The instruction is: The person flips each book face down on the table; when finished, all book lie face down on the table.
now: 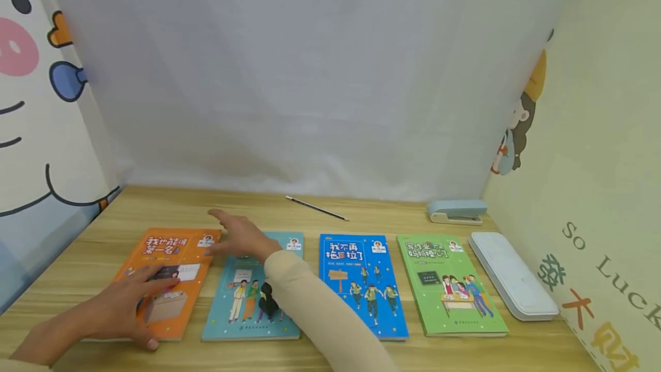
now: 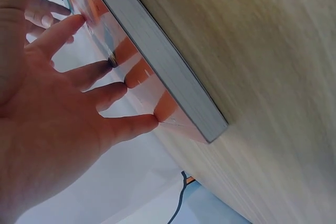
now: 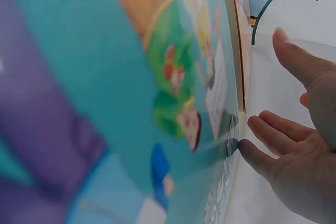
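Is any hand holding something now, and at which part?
Nothing is held. The left hand rests flat on the orange book's cover; the right hand lies open at the teal book's top.

desk (image 1: 361,355): pale wood, matt, visible grain | orange book (image 1: 178,245): glossy paper cover, grey matt page edges | teal book (image 1: 232,314): glossy paper cover | case (image 1: 511,280) at right edge: smooth white plastic | backdrop (image 1: 310,73): white cloth, matt | sleeve (image 1: 310,303): cream cloth
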`<state>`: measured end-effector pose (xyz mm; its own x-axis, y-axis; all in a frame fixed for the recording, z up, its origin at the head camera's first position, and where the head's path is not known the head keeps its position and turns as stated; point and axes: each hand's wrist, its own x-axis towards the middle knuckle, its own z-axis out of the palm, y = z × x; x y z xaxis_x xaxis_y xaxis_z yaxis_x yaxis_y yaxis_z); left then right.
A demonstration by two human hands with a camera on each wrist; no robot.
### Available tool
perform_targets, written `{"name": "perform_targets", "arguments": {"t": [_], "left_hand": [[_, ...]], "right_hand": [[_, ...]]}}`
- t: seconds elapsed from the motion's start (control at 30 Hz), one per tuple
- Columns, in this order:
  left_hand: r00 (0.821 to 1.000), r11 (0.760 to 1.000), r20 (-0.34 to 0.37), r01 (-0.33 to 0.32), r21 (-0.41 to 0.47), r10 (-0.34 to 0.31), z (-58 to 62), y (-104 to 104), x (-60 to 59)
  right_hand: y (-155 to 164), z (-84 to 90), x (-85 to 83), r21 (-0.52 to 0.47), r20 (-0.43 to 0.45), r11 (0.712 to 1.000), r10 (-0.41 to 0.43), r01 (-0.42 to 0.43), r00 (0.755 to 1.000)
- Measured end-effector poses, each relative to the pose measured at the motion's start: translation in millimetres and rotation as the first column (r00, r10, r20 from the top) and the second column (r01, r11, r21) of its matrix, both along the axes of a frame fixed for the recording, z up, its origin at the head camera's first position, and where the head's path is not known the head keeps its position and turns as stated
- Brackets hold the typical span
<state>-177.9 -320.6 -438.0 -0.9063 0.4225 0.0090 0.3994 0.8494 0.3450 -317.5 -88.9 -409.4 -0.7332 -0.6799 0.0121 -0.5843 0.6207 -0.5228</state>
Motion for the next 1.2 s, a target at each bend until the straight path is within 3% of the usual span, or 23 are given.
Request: {"name": "perform_targets", "arguments": {"t": [0.3, 0.73, 0.9, 1.2], "left_hand": [[0.998, 0.998, 0.059, -0.029, -0.05, 0.032, 4.1, 0.2, 1.7], [0.999, 0.999, 0.023, -0.026, -0.041, 0.027, 3.1, 2.0, 4.5], [0.998, 0.998, 0.049, -0.041, -0.051, 0.044, 3.0, 1.8, 4.1], [0.999, 1.0, 0.028, -0.024, -0.018, 0.024, 3.2, 3.3, 4.8]], "right_hand": [[-19.0, -2.5, 0.6, 0.045, -0.014, 0.999, -0.014, 0.015, 1.0], [-31.4, -5.4, -1.3, 0.204, -0.045, 0.979, -0.024, 0.032, 0.999], [-33.7, -1.2, 3.0, 0.213, -0.038, 0.976, -0.044, 0.052, 0.998], [-42.2, 0.3, 4.3, 0.199, -0.021, 0.971, -0.13, 0.131, 0.991]]}}
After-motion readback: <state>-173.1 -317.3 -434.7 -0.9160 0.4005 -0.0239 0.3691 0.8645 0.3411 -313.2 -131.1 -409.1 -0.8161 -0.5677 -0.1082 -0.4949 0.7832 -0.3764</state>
